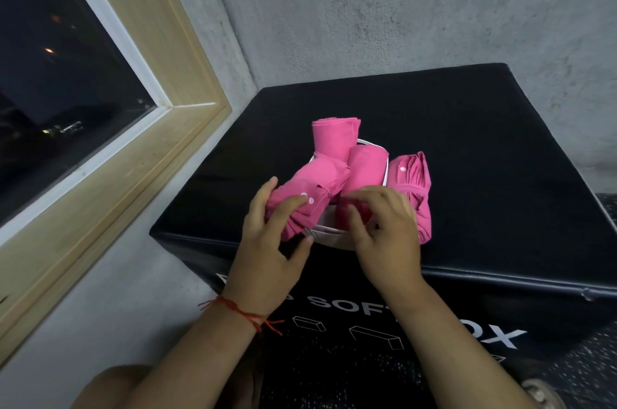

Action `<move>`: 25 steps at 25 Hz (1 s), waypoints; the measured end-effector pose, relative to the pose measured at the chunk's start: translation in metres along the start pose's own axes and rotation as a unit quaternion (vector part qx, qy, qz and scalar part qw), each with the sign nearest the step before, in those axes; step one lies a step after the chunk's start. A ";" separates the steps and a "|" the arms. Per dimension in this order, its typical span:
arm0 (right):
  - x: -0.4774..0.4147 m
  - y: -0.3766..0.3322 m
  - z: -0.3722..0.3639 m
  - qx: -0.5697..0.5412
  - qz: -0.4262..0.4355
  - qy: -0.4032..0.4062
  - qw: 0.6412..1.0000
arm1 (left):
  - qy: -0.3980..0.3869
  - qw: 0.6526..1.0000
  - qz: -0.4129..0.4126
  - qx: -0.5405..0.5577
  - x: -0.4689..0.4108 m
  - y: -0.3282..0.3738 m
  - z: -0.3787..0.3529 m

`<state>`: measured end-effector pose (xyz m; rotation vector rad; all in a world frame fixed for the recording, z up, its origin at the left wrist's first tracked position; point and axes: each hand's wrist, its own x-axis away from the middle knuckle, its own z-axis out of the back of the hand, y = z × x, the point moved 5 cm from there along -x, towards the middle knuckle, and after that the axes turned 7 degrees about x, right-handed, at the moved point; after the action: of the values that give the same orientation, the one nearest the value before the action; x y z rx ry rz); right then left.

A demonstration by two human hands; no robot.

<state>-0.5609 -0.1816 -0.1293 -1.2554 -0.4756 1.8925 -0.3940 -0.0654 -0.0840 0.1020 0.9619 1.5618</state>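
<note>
Several rolled pink shirts stand in or lean on a small white basket (pixel 325 236) on a black padded box (pixel 467 148). My left hand (pixel 270 248) grips the near end of the left roll (pixel 310 188), which has white snap buttons and lies tilted across the basket's rim. My right hand (pixel 384 231) hovers over the basket's front with fingers bent, touching the lower part of the middle roll (pixel 365 168). Another roll (pixel 335 138) stands upright at the back. A fourth roll (pixel 414 188) leans outside the basket's right side.
The black box carries white lettering on its front face (pixel 354 305). A grey concrete wall (pixel 400 7) rises behind it. A wood-framed window (pixel 110 101) is at the left, dark outside. Speckled floor (pixel 584 358) shows at the lower right.
</note>
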 end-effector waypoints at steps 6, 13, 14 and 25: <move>-0.003 0.017 0.020 0.067 -0.027 0.030 0.997 | 0.137 0.975 0.080 0.157 -0.029 -0.027 0.044; -0.003 0.035 0.027 0.150 -0.076 0.013 0.986 | 0.170 0.761 0.498 0.378 -0.046 -0.142 0.006; -0.003 0.036 0.027 0.152 -0.078 0.011 0.985 | 0.146 0.764 0.521 0.352 -0.045 -0.153 0.003; -0.003 0.037 0.024 0.173 -0.097 0.006 0.980 | -0.043 0.976 0.174 -0.126 -0.091 -0.134 0.015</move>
<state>-0.5969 -0.2036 -0.1420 -0.9547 -0.2384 1.7121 -0.2568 -0.1475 -0.1165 0.1646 0.6939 1.9733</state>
